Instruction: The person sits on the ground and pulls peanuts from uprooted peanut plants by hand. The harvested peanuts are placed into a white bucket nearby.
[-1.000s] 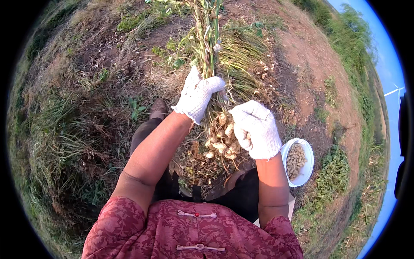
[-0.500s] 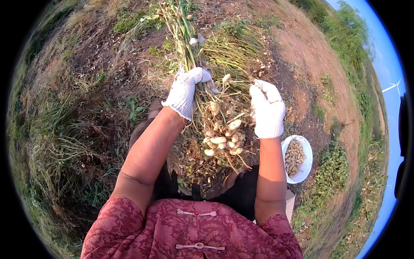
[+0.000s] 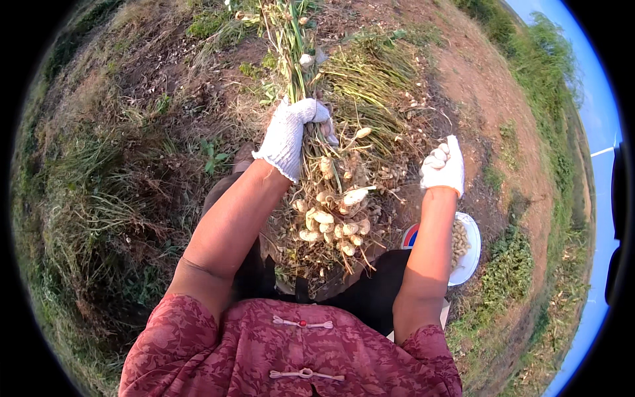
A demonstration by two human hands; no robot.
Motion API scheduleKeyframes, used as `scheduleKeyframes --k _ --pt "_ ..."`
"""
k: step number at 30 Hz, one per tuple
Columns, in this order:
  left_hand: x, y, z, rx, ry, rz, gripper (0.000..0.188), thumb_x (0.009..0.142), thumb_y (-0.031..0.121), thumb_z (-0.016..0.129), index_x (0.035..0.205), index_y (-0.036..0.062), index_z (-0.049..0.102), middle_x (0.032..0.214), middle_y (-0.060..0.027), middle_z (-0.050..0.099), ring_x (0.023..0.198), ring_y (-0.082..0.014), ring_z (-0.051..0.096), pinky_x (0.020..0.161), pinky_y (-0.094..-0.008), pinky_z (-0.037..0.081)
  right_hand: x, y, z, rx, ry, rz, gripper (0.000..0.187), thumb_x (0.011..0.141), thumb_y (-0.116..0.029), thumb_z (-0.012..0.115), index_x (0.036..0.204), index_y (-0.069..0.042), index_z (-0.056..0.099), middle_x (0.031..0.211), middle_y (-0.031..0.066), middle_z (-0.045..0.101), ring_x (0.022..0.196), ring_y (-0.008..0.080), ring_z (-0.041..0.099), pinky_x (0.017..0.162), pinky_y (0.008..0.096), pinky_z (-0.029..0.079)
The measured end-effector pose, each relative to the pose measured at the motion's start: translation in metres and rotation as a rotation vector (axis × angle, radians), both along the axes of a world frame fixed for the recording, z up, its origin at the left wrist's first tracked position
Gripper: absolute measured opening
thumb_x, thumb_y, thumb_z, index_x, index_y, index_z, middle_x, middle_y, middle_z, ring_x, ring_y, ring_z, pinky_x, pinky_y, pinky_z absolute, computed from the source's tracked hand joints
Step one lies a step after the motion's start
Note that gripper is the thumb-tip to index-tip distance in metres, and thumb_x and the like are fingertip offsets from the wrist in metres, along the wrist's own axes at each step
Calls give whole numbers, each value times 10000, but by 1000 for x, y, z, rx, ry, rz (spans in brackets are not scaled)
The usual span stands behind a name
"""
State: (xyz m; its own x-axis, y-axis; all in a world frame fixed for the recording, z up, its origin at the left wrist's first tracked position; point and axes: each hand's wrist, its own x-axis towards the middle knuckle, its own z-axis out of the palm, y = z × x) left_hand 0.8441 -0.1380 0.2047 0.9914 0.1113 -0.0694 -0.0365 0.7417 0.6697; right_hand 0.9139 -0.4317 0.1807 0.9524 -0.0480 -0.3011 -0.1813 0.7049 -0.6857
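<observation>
- Head view: the left hand [image 3: 291, 137], in a white glove, grips a bundle of peanut plants [image 3: 290, 63] by the stems.
- Clustered pods [image 3: 324, 221] hang from its near end, so this bundle looks far from stripped.
- The right hand [image 3: 443, 165], also gloved, is apart on the right, fingers curled closed; whether pods are inside, I cannot tell.
- Near right, a white bucket [image 3: 469, 263], partly behind the forearm, already contains loose peanuts [image 3: 458, 243].
- More stalks [image 3: 367, 78] lie beyond.
</observation>
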Motion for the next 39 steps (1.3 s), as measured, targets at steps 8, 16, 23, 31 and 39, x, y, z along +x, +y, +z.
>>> scheduleKeyframes --k 8,16,23,31,39 --pt "11 8 -3 118 129 287 50 749 61 580 767 31 544 621 -83 558 549 -203 559 568 -363 536 -79 66 55 -442 -184 456 256 843 -290 721 918 -73 607 666 11 569 408 56 441 329 186 283" --pt "9 0 -3 226 80 383 45 754 43 572 762 28 531 634 -84 557 548 -202 563 541 -351 539 -100 114 48 -992 -147 568 148 851 -212 703 892 -94 624 568 -28 529 399 49 437 347 193 283" --pt "15 5 -2 8 200 320 41 762 59 564 789 33 581 670 -80 571 610 -189 550 645 -347 514 -94 105 40 -100 -84 194 73 888 -122 627 873 -52 609 624 4 549 442 62 459 346 177 320" --pt "10 5 9 -65 162 253 117 756 18 561 860 37 512 726 -73 549 626 -186 543 616 -317 493 -97 101 30 61 -14 231 156 924 -208 592 964 -57 599 691 10 551 450 68 453 364 159 363" --pt "7 2 11 -90 113 273 147 759 0 547 893 38 500 738 -77 552 630 -192 552 621 -341 512 -94 103 35 20 23 150 125 913 -166 600 964 -53 600 736 12 563 532 71 496 363 167 347"
